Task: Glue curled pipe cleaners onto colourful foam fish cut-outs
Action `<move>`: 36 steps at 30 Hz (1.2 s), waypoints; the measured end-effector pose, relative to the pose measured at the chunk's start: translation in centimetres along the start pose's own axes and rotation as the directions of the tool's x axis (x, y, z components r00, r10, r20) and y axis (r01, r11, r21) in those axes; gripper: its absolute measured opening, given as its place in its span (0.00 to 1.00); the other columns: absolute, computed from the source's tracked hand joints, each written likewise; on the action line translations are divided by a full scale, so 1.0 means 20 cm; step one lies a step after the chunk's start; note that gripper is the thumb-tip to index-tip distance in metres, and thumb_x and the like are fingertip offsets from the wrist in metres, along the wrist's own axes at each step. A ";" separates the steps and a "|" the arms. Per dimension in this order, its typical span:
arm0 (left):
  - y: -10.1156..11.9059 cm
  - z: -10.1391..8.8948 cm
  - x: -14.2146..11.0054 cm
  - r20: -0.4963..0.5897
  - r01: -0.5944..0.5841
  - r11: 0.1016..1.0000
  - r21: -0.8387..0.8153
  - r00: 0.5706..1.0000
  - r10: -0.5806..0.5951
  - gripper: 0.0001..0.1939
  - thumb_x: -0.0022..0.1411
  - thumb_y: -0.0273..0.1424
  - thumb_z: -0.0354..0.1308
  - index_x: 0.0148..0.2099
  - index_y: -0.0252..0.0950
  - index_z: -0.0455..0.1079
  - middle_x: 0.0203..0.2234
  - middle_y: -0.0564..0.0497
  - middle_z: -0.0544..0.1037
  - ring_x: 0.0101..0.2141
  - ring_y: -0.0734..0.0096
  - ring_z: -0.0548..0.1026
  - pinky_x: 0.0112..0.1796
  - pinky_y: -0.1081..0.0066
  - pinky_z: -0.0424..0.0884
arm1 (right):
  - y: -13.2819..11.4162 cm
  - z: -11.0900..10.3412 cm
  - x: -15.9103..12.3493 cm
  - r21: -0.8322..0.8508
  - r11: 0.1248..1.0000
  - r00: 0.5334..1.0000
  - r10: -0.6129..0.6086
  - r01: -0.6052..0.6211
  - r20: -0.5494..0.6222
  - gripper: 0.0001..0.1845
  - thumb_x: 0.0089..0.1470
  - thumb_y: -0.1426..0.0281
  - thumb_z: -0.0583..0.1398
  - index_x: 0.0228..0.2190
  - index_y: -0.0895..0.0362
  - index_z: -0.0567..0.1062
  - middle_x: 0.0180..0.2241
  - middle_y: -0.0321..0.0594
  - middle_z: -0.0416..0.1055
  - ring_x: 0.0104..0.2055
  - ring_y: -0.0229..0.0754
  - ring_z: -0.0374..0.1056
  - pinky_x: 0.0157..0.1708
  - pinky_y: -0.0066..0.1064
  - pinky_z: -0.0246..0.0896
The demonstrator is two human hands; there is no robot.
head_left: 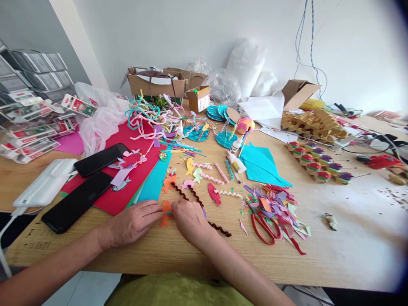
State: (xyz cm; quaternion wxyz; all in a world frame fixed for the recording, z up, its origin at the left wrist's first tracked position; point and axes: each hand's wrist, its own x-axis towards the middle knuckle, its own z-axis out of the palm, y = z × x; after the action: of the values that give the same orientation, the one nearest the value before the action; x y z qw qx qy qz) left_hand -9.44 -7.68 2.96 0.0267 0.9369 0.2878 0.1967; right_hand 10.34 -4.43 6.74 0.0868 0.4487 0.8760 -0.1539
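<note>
An orange paper fish [165, 207] with small blue-green bits on it lies flat on the table between my hands. The fingertips of my left hand [135, 223], held together, rest on its left edge. Bent over its right side, my right hand [190, 219] has its fingers closed in a pinch; what is in them is hidden. Dark brown twisted pipe cleaners [195, 195] lie beyond and under my right hand. Close by are another orange fish [168, 184], a pink fish [186, 184] and a red fish [213, 194] joined to a pale pipe cleaner [230, 194].
Red-handled scissors [265, 229] lie by a heap of paper scraps [280, 206] at right. Two phones [78, 202] and a white power bank [44, 182] sit at left. Glue bottles [237, 163], blue paper [259, 163] and a pipe cleaner pile [153, 114] stand farther back.
</note>
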 end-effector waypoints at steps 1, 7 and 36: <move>0.01 0.01 0.01 -0.002 -0.001 1.000 0.012 1.000 0.001 0.18 0.68 0.23 0.41 0.55 0.32 0.66 0.43 0.44 0.76 0.48 0.64 0.70 0.50 0.63 0.69 | 0.00 0.00 0.00 0.002 1.000 1.000 -0.003 0.003 -0.001 0.14 0.54 0.80 0.51 0.35 0.60 0.75 0.34 0.47 0.75 0.34 0.46 0.74 0.30 0.30 0.65; 0.03 0.05 0.03 -0.013 0.059 0.995 0.086 0.998 -0.058 0.17 0.69 0.26 0.41 0.52 0.33 0.69 0.42 0.45 0.76 0.45 0.63 0.71 0.46 0.64 0.71 | 0.05 0.02 -0.02 0.050 0.999 0.998 -0.015 0.018 -0.054 0.11 0.56 0.75 0.52 0.36 0.57 0.74 0.37 0.42 0.72 0.36 0.42 0.72 0.31 0.27 0.62; -0.03 0.02 0.06 0.004 -0.004 0.997 0.071 1.000 0.004 0.16 0.69 0.25 0.41 0.49 0.31 0.69 0.38 0.45 0.76 0.43 0.63 0.71 0.44 0.63 0.70 | 0.14 -0.02 -0.13 0.019 1.000 0.997 -0.007 0.009 -0.072 0.08 0.54 0.74 0.55 0.33 0.56 0.75 0.36 0.40 0.74 0.41 0.43 0.67 0.35 0.29 0.56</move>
State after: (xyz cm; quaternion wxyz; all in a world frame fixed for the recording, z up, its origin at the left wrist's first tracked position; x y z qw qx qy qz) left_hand -8.67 -6.46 2.85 -0.0064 0.9382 0.2927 0.1848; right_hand 14.08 -4.75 7.40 0.0500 0.4513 0.8789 -0.1464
